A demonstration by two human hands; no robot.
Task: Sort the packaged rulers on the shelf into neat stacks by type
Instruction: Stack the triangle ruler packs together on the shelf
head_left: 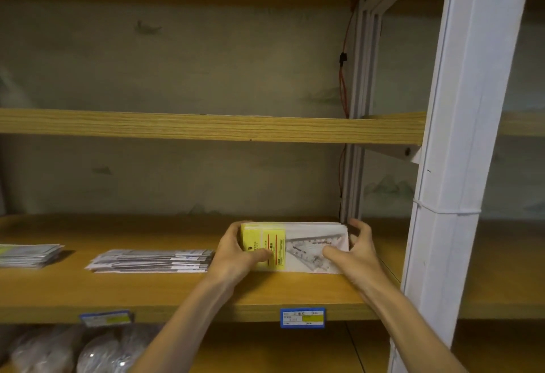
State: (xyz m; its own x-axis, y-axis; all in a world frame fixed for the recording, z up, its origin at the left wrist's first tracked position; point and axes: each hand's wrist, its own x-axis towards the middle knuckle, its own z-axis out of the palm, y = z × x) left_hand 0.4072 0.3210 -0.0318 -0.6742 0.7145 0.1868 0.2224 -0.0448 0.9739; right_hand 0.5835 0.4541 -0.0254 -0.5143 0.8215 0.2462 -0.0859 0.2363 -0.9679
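Lower centre of the frame: a stack of flat, glossy packaged triangle rulers (298, 247), yellow card header at its left end, is lying on the wood-grain shelf (177, 290). The left hand (236, 250) and right hand (355, 250) are gripping its two ends, fingers curled narrowly around the edges, thumbs pressing on top. Two flatter ruler stacks (152, 260) (28, 254) are resting at left.

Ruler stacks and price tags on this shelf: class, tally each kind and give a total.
Ruler stacks: 3 (far-left stack, middle stack, yellow-labelled stack held by both hands)
Blue price tags: 2 (left tag, right tag)
Total: 5
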